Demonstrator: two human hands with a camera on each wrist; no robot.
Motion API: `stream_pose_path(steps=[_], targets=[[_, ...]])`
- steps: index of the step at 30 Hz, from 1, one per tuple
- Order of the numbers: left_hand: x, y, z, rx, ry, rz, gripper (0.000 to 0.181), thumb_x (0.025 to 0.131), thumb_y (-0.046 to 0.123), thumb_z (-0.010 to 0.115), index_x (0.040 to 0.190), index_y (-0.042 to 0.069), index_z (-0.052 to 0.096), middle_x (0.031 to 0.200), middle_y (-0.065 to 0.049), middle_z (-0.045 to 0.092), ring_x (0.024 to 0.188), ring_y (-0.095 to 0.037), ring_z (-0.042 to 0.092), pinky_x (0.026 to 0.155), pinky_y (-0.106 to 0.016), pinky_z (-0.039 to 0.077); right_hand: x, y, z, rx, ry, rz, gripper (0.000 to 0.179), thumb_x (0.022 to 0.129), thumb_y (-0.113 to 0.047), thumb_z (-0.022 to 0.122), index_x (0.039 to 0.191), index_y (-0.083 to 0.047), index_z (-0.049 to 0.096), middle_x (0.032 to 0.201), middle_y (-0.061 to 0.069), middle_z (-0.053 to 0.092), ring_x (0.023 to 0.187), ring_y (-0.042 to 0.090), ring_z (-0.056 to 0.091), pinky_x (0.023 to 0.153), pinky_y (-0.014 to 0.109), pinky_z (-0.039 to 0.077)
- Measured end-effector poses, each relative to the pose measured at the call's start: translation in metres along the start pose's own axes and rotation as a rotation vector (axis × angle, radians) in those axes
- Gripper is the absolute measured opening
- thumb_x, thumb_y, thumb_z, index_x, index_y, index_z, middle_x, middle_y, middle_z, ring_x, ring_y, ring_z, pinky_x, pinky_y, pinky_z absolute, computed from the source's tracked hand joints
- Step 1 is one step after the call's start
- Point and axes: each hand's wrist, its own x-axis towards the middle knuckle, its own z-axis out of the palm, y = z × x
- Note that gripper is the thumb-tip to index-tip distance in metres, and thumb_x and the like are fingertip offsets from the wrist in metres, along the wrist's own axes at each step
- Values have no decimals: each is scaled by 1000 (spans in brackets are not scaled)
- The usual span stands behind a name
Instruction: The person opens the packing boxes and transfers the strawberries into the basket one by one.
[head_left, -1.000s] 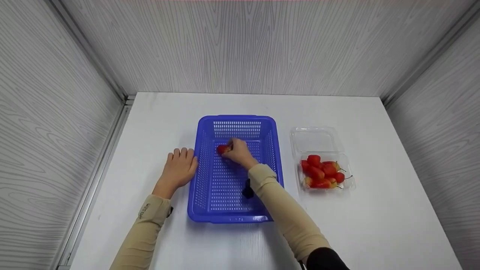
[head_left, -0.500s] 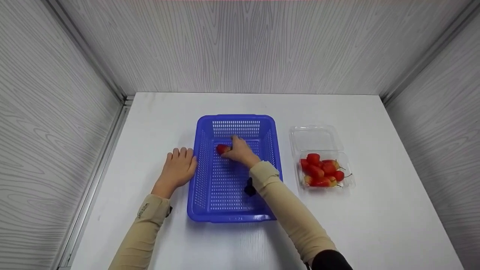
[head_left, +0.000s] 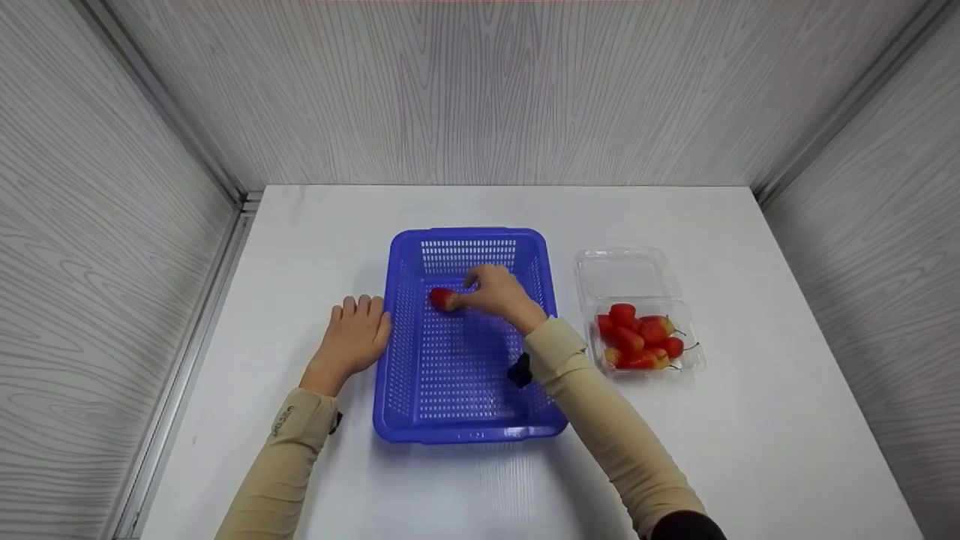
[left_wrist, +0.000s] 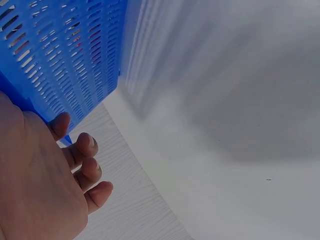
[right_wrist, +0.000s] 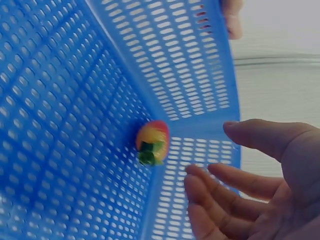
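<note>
A red and yellow strawberry [head_left: 442,299] with a green leafy cap lies on the floor of the blue plastic basket [head_left: 472,433], near its left wall. My right hand [head_left: 501,292] hovers inside the basket just right of the strawberry. In the right wrist view its fingers [right_wrist: 200,192] and thumb are spread apart, with a gap between them and the strawberry [right_wrist: 154,140]. My left hand [head_left: 351,334] rests against the basket's left rim, fingers pointing away from me. From the left wrist, those fingers [left_wrist: 89,170] look loosely bent beside the blue wall.
Right of the basket stands a clear plastic clamshell box [head_left: 628,274] with its lid folded back. Several red and yellow fruits [head_left: 637,341], some with thin stems, fill its near half. All stand on a white table [head_left: 765,420] enclosed by grey wood-grain panels [head_left: 465,90].
My right hand has let go of the strawberry, spread its fingers and drawn back up and to the right. The strawberry stays on the basket floor. My left hand keeps its place.
</note>
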Motion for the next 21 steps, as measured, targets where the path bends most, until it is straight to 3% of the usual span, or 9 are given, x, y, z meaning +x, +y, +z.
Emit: stream_pose_path(steps=[5,10,15,21], targets=[[1,-1,-2,8,-9,7,28,104,22,35,109,-3,46,94,-18,43,87,-36,38,78,-51,31,-6,2,-15,-35,93,-69,27,86,-26,77,97,-1,73,91,10,69,75,20,60,69,37,51],[0,-2,-2,10,-18,4,27,105,22,35,108,-2,46,94,-17,43,87,-36,38,78,-50,31,-16,12,-33,-49,308,-120,18,89,-22,70,87,-5,74,76,6,67,61,15,52,55,32,43],[1,-2,-1,8,-26,-3,27,105,22,34,109,-2,45,96,-17,43,87,-36,38,78,-50,31,-28,34,-53,-45,527,-118,20,89,-22,67,77,-6,70,66,4,60,57,17,49,51,31,37],[0,-2,0,9,-9,11,27,104,22,35,109,-3,46,94,-18,43,87,-36,38,77,-50,31,-48,66,-74,-82,672,-77,21,88,-22,66,75,-6,69,61,5,58,54,22,51,51,35,35]])
